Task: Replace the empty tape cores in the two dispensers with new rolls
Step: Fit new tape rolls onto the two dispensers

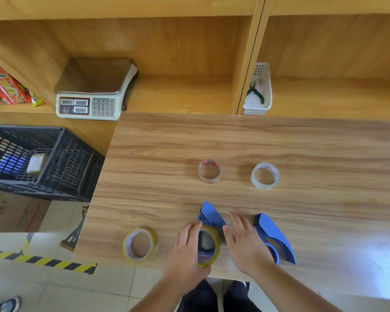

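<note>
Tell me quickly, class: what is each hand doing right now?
Left hand: closed around the yellow-edged tape roll sitting on the nearer blue plastic dispenser.
Right hand: open, fingers spread, resting flat; holding nothing.

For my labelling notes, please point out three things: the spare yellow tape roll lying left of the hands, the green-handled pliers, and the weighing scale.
Spare yellow tape roll (153, 235), head view: on its yellow rim, right side.
Green-handled pliers (258, 94), head view: on the right green handle.
Weighing scale (92, 74), head view: on the metal weighing plate.
</note>
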Demonstrator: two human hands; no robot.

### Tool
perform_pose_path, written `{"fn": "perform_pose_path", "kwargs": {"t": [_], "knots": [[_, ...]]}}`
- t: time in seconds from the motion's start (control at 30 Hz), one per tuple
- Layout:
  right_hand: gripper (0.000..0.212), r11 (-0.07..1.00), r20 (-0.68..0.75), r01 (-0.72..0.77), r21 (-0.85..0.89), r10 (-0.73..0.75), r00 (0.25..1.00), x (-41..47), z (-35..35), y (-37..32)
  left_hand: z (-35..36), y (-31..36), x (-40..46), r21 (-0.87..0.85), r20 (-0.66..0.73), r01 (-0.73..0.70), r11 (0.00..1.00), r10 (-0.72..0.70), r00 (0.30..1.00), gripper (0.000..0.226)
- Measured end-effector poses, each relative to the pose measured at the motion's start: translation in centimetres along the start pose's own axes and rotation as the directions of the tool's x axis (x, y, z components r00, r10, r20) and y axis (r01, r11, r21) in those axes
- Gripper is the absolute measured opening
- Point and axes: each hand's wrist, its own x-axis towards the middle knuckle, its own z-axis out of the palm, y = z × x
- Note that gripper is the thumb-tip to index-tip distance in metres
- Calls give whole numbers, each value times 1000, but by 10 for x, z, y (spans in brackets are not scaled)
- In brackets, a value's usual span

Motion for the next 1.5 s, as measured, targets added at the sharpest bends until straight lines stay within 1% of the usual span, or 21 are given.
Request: {"fn": "perform_pose_path", "kwargs": {"t": [0.17, 0.33, 0.43, 0.53, 0.63, 0.7, 0.73, 0.8, 0.87, 0.93, 1.0, 1.07, 1.17, 1.27, 1.33, 1.5], "knots": [[57, 999, 19, 31, -24, -31, 999, -2, -6, 3, 12, 8, 11, 67, 0, 40, 997, -40, 999, 103], [55, 1000, 16, -14, 9, 14, 1000, -5, -7, 7, 20, 11, 19, 115, 5, 88, 989, -90, 996, 104], [54, 1000, 31, 7, -24, -7, 1000, -6, -8, 9, 24, 11, 22, 140, 7, 87, 986, -89, 996, 103], [57, 1000, 16, -10, -3, 10, 1000, -6, -6, 10, 28, 9, 24, 147, -5, 81, 986, -81, 997, 103], [56, 1000, 19, -5, -20, 5, 1000, -5, -3, 10, 28, 7, 20, 111, -9, 92, 990, -92, 996, 110], [57, 998, 18, 24, -62, -23, 1000, -4, -1, 9, 24, 7, 14, 28, -51, 111, 993, -110, 993, 110], [57, 996, 17, 36, -78, -35, 999, -4, 0, 6, 19, 4, 10, -36, -95, 122, 992, -125, 988, 107], [56, 997, 2, 40, -67, -40, 999, -5, 0, -1, 7, -3, 0, -139, -182, 146, 979, -171, 968, 96], [55, 997, -18, 50, -62, -51, 999, -6, 1, -13, -6, -20, -12, -189, -272, 186, 964, -234, 934, 89], [56, 990, -21, 92, -104, -94, 995, -5, 7, -26, -20, -42, -24, -238, -354, 256, 937, -329, 875, 89], [58, 979, -2, 127, -157, -129, 992, -2, 15, -39, -32, -66, -36, -235, -421, 322, 917, -395, 817, 93], [59, 969, 14, 158, -192, -158, 987, 0, 27, -56, -42, -91, -46, -202, -449, 367, 908, -419, 789, 96], [62, 956, 72, 192, -221, -181, 981, -2, 45, -82, -53, -120, -54, -178, -377, 397, 901, -435, 818, 104], [63, 935, 125, 236, -263, -209, 970, -3, 64, -104, -62, -135, -54, -199, -258, 405, 892, -447, 857, 114], [64, 926, 140, 255, -276, -224, 964, -1, 77, -113, -65, -140, -50, -203, -210, 394, 896, -433, 877, 120], [66, 918, 185, 265, -293, -218, 958, 4, 100, -123, -69, -144, -38, -179, -117, 359, 916, -382, 917, 121]]}}
